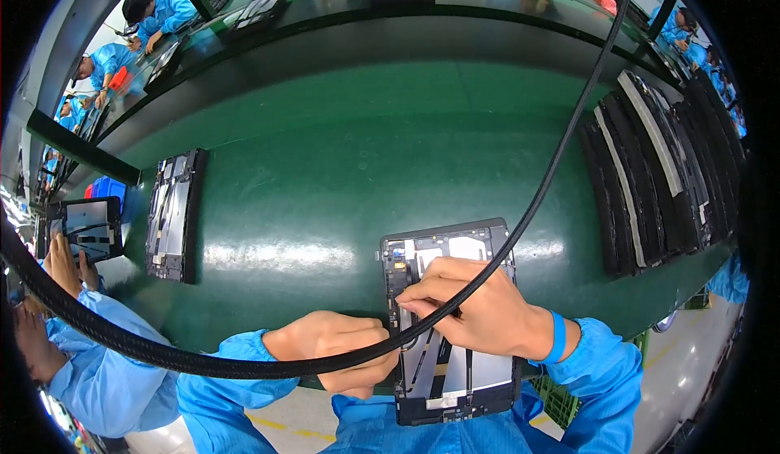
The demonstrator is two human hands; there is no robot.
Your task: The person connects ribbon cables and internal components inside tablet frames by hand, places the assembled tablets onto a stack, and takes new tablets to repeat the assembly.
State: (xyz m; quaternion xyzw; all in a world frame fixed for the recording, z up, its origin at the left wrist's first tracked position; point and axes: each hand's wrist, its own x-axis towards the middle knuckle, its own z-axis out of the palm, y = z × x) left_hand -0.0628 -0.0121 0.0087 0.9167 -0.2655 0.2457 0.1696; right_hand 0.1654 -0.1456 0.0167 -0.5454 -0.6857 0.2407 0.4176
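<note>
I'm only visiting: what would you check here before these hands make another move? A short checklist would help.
1. Left hand by the open tablet: ok, at its left edge.
2. Right hand over the tablet's inner parts: ok.
3. Anything pinched there: cannot tell, too small.
4. Tablet fully over the green table: not ok, its lower end reaches past the edge.
5. Blue wristband on right wrist: ok.
6. Unobstructed view: not ok, black cable crosses it.

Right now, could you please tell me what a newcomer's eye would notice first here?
Probably the thick black cable arcing across the foreground. Next, the right hand over an opened tablet, low centre, the left hand by its left side. Then dark slabs crowded together at right.
</note>
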